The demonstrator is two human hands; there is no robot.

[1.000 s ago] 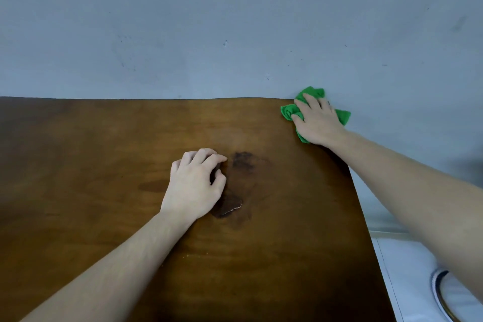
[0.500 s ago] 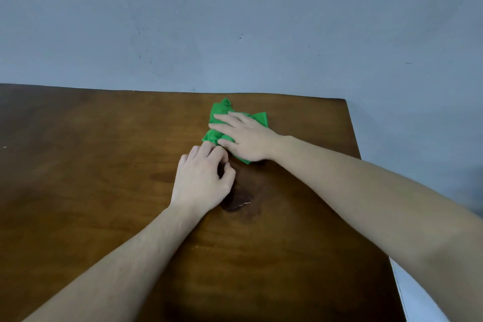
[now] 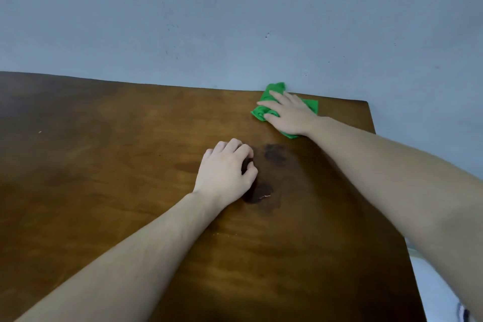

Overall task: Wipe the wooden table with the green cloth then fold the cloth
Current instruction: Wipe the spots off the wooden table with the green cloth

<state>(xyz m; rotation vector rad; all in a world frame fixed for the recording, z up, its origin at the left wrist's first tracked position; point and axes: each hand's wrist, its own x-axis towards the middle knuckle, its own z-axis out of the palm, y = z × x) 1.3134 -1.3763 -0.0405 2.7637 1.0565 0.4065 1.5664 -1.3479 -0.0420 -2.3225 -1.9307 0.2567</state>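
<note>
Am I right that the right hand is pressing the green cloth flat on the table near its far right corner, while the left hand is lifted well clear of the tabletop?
Not quite. The head view shows the left hand resting on the wooden table, fingers curled, beside a dark stain. The rest holds: the right hand presses the green cloth flat near the far right corner.

Under my palm the cloth [image 3: 264,112] is bright green against the warm brown table [image 3: 130,151], which carries dark blotchy stains [image 3: 274,154] near its middle, and the wall [image 3: 235,21] behind is pale grey-blue.
</note>
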